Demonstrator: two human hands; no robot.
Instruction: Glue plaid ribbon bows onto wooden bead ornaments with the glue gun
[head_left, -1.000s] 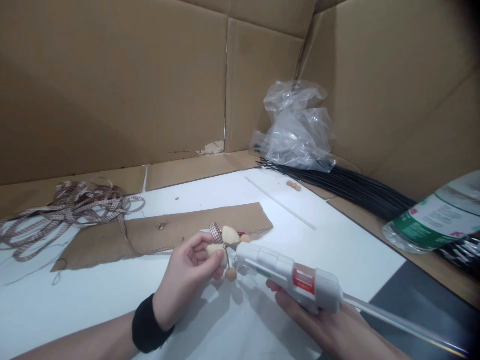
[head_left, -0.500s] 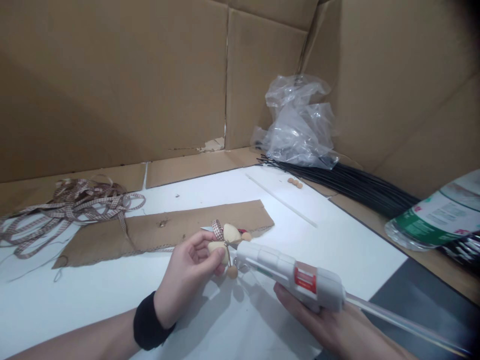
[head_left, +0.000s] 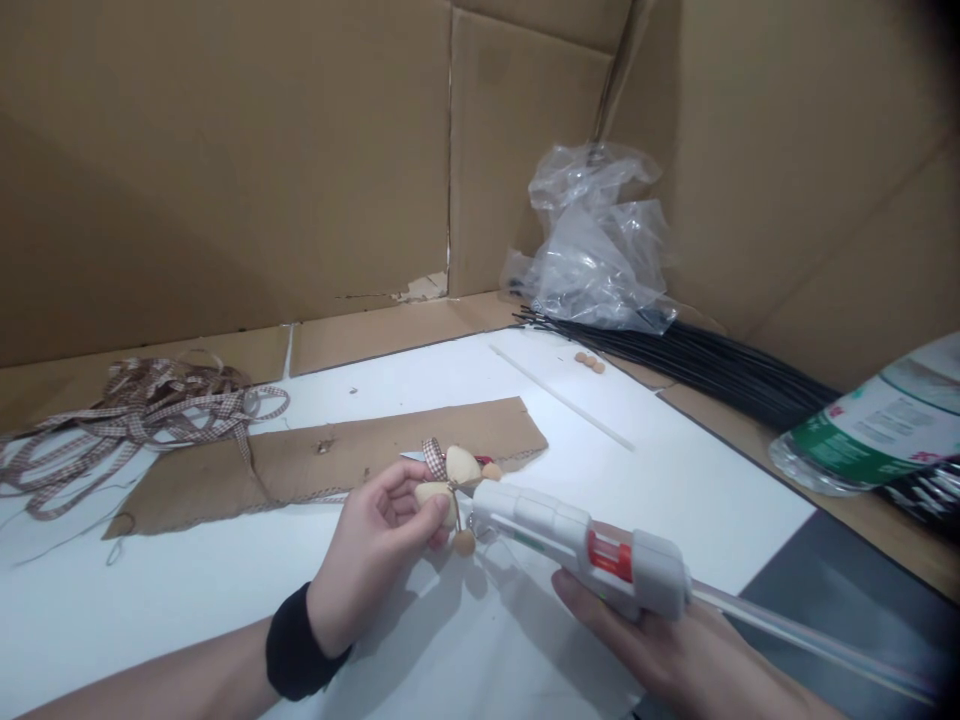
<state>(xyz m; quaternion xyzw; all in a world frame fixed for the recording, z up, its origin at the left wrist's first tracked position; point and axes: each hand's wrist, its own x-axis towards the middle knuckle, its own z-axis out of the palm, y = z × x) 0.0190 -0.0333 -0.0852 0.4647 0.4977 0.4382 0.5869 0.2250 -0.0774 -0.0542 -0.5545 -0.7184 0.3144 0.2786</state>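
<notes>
Between the thumb and fingers of my left hand [head_left: 386,525] is a small cream-coloured ornament [head_left: 463,465]. It has rounded cream pieces, a loop of brown checked ribbon [head_left: 433,457] and small tan balls; one tan ball [head_left: 464,543] hangs below. My right hand [head_left: 645,640] is wrapped around a white glue gun [head_left: 540,520] with a red window in its side. The gun's nozzle points left at the ornament's middle, though I cannot tell whether it touches. A long clear glue stick [head_left: 795,635] sticks out of the gun's back.
A cardboard strip [head_left: 285,460] lies behind my hands on the white tabletop [head_left: 420,375]. Checked ribbon [head_left: 165,400] is heaped at left. A thin white stick [head_left: 562,395], tan discs [head_left: 590,362], black rods [head_left: 720,365], a plastic bag [head_left: 600,240] and a green-labelled package [head_left: 870,430] lie beyond and right.
The view has shifted very slightly. Both hands, the ornament and the glue gun keep almost the same positions.
</notes>
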